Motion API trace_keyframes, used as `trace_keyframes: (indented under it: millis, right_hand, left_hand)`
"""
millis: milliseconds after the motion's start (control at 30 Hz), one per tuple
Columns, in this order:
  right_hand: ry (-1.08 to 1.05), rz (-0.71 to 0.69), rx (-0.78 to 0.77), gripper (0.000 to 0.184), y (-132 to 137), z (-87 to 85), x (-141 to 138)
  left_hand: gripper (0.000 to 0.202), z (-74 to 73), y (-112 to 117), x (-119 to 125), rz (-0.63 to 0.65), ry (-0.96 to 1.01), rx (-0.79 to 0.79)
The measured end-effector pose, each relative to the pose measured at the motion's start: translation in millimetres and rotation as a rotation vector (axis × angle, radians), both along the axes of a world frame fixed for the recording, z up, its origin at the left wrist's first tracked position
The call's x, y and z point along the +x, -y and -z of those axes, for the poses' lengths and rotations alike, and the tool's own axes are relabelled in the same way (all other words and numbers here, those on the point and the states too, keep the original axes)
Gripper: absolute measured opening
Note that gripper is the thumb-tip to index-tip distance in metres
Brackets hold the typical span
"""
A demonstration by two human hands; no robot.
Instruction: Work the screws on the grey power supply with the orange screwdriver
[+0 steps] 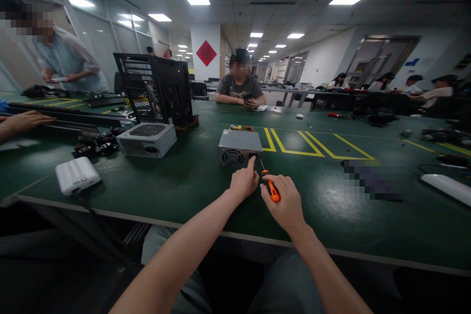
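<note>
The bare left hand (243,180) is reaching forward over the dark green worktop (316,221), its index finger stretching out and pressing against the front face of a grey metal box-shaped power supply (239,146) with a round black fan grille. Its other fingers are curling in towards the palm, and I cannot tell whether they are closing on anything. The bare right hand (285,198) is clamping its fingers around the handle of an orange-and-black screwdriver (273,190), whose thin metal shaft is pointing up towards the right end of that face. The tip looks to be at or just beside the metal, though it is too small here to say if it is touching.

The power supply is sitting on the worktop in front of both hands, with a bundle of coloured cables (243,128) showing behind it. To its left, a second, light grey metal power supply (147,140) with a mesh top is standing near an upright black computer case (158,88). A white block-shaped device (77,175) is lying nearer the front edge. Across the worktop, a person in a dark grey T-shirt (235,89) is holding a black phone (248,95).
</note>
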State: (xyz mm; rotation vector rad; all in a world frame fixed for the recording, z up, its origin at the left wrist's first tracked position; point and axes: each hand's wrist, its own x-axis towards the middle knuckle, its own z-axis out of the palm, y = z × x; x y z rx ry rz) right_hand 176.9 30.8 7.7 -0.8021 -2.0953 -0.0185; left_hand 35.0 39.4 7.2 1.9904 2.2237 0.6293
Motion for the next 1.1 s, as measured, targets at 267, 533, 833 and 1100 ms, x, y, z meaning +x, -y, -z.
trace_keyframes:
  millis: [267,533,833,1100]
  right_hand:
    - [-0.119,0.053,-0.076,0.019,0.8,0.6,1.1]
    - [0.020,0.031,0.077,0.013,1.6,-0.9,-0.4]
    - [-0.035,0.029,-0.011,0.017,1.9,0.0,0.4]
    - [0.067,0.039,0.049,0.014,3.9,-2.6,-1.1]
  left_hand:
    - [0.058,2.6,-2.0,-0.5,-0.023,0.002,0.021]
    - [0.058,2.0,-3.2,0.6,-0.048,0.024,0.001]
    - [0.057,6.0,-4.5,-1.5,-0.026,0.026,0.037]
    - [0.056,7.1,-5.2,-2.8,-0.008,0.036,0.044]
